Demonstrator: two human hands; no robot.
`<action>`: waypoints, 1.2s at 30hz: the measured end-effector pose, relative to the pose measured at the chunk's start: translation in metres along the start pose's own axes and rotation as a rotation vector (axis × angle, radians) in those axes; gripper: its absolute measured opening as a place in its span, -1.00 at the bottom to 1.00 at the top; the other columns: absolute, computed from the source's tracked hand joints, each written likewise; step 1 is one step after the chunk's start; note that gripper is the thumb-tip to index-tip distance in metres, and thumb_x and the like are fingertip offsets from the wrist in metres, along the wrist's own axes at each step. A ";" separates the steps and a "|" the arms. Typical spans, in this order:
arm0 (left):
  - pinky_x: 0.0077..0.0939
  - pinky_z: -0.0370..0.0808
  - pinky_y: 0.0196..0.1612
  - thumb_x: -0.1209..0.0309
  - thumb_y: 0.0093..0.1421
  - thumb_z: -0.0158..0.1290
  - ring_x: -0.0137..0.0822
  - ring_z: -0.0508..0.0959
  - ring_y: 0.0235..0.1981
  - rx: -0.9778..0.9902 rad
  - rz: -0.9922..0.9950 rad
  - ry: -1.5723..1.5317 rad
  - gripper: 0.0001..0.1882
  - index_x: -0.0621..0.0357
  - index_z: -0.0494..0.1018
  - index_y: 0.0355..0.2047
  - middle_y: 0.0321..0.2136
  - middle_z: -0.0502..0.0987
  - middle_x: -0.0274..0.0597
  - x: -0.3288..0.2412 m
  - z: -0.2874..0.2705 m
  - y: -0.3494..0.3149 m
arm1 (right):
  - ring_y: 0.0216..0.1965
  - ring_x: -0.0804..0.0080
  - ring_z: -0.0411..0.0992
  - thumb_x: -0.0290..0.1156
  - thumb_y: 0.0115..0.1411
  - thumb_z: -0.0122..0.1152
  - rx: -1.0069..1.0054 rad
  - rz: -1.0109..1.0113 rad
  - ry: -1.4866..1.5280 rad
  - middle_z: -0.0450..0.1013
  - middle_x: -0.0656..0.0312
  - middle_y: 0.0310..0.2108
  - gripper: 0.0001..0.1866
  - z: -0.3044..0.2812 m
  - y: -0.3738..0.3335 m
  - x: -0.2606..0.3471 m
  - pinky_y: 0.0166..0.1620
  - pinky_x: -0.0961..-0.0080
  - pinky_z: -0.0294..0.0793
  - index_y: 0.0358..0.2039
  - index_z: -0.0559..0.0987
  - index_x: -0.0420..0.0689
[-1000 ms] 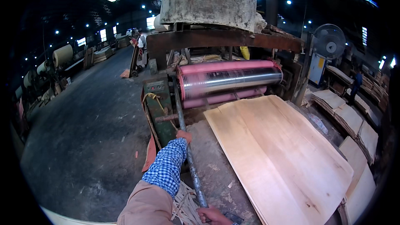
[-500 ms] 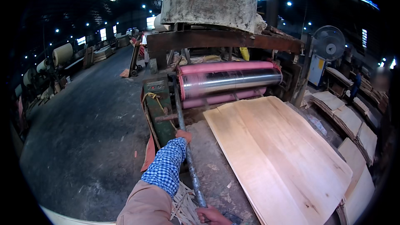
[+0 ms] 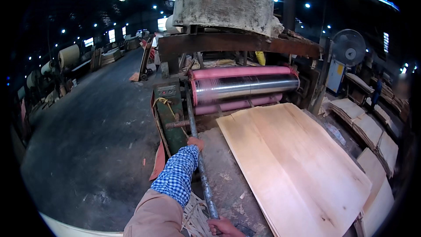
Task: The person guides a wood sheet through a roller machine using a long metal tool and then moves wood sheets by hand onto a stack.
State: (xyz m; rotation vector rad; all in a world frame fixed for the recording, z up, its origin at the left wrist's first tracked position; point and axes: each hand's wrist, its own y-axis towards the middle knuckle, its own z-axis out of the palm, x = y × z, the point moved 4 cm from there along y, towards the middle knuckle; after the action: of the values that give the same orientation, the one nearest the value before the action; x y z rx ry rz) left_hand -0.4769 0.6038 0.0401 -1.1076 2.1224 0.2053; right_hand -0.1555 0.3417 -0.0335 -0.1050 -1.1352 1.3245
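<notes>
A long grey metal pipe (image 3: 204,177) slants from the roller machine down toward me. My left hand (image 3: 195,142), below a blue checked sleeve, is wrapped round its middle. Lower down, my right hand (image 3: 224,226) grips the near end, partly cut off by the lower edge. Beyond the pipe's far end lie the machine's rollers, a shiny metal roller (image 3: 245,88) between pink-coated ones (image 3: 241,71). Right of the pipe, a stack of pale wood veneer sheets (image 3: 294,162) lies in front of the rollers, touched by neither hand.
A green machine housing (image 3: 169,109) with a yellow rope stands left of the pipe. Wood strips (image 3: 196,215) lie below my left arm. More veneer stacks (image 3: 366,127) and a standing fan (image 3: 348,48) are at right. Far off, a person (image 3: 155,50) stands by a hand truck (image 3: 142,63).
The whole view has shifted slightly, so things sit a little lower and to the right. Both hands keep their hold on the pipe.
</notes>
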 end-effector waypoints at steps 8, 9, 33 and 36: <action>-0.31 0.44 -0.03 0.29 -0.05 0.11 -0.03 0.50 -0.11 -0.095 -0.058 -0.176 -0.62 0.26 0.49 -0.24 -0.18 0.50 0.11 0.003 0.010 -0.004 | -0.76 0.72 0.08 -0.31 0.12 0.11 -0.093 -0.046 -0.008 0.17 0.49 -0.74 -0.75 0.017 -0.033 0.021 -0.71 0.75 0.04 -0.65 0.33 0.04; -0.30 0.44 -0.03 0.29 -0.06 0.10 -0.03 0.50 -0.11 -0.083 -0.050 -0.189 -0.63 0.26 0.49 -0.25 -0.18 0.50 0.11 -0.005 0.006 -0.002 | -0.76 0.72 0.08 -0.31 0.12 0.11 -0.049 -0.046 0.016 0.17 0.49 -0.73 -0.75 0.011 -0.024 0.019 -0.71 0.76 0.03 -0.65 0.32 0.04; -0.27 0.44 -0.05 0.31 -0.03 0.08 -0.01 0.49 -0.10 -0.131 -0.009 -0.208 -0.65 0.31 0.47 -0.27 -0.19 0.50 0.12 0.001 0.007 -0.012 | -0.78 0.73 0.09 -0.32 0.17 0.02 -0.019 -0.009 0.032 0.18 0.47 -0.74 -0.77 -0.013 0.004 0.002 -0.77 0.79 -0.05 -0.62 0.32 0.01; -0.28 0.41 0.00 0.27 -0.05 0.08 0.00 0.47 -0.07 -0.044 -0.023 -0.194 -0.56 0.33 0.45 -0.20 -0.13 0.47 0.13 -0.010 -0.003 -0.023 | -0.78 0.73 0.10 -0.33 0.17 0.02 0.034 0.003 0.092 0.19 0.46 -0.74 -0.78 -0.023 0.012 -0.014 -0.77 0.79 -0.05 -0.62 0.33 0.01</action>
State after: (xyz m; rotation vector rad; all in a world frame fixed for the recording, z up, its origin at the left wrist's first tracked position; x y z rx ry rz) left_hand -0.4575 0.5951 0.0535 -1.0907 1.9411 0.3363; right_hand -0.1454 0.3466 -0.0610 -0.1413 -1.0344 1.3281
